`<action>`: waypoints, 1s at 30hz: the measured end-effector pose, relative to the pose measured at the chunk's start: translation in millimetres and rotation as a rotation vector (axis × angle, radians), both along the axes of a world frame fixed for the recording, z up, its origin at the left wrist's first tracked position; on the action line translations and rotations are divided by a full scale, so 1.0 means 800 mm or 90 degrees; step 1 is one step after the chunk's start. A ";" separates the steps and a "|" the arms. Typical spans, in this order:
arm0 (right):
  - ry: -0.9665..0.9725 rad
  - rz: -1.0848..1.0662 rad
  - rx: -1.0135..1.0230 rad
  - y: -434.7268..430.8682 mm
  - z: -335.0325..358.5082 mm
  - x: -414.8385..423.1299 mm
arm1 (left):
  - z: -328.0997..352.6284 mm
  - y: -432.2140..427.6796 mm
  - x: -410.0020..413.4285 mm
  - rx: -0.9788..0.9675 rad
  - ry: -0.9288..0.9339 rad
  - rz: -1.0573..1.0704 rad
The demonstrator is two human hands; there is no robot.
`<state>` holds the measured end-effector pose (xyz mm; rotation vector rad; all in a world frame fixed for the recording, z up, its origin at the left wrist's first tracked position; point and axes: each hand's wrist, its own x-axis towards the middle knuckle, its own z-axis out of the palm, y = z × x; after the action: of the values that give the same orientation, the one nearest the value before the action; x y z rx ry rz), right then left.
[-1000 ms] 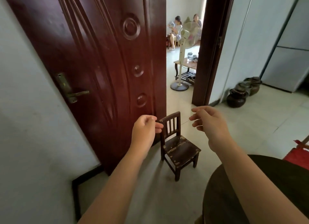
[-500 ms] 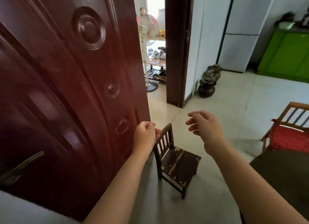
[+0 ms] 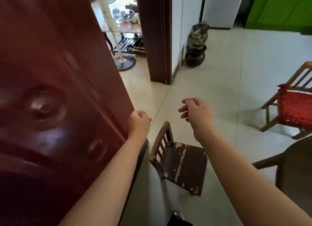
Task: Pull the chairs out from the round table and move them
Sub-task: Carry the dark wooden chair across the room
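Note:
A small dark wooden chair (image 3: 182, 165) with a worn seat stands on the tiled floor beside the open door. My left hand (image 3: 139, 122) hovers above and left of its backrest, fingers curled in, holding nothing. My right hand (image 3: 196, 114) hangs above the chair's back, fingers loosely curled and apart, also holding nothing. Neither hand touches the chair. A second chair (image 3: 290, 106) with a red cushion stands at the right. The dark round table (image 3: 297, 171) shows at the right edge.
A dark red door (image 3: 59, 90) fills the left side, close to my left arm. Three dark clay jars (image 3: 195, 54) stand by the white wall near the doorway. A fan stand (image 3: 124, 62) and a low table lie beyond the doorway. A green cabinet (image 3: 280, 8) is at the back right.
The view has swung down and to the right, closer to the door. Both hands stay raised above the small chair, and the left hand has come off its backrest. The chair has not moved.

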<state>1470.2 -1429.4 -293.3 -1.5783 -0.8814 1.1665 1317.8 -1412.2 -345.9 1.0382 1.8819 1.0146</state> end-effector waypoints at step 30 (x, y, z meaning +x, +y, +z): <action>0.242 -0.137 -0.443 0.101 -0.430 -0.103 | -0.326 0.130 0.045 -0.424 -0.110 -0.292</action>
<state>1388.0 -1348.7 -637.6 -1.8335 -0.0351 1.6416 1353.7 -1308.1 -606.9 0.8749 1.5607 0.1745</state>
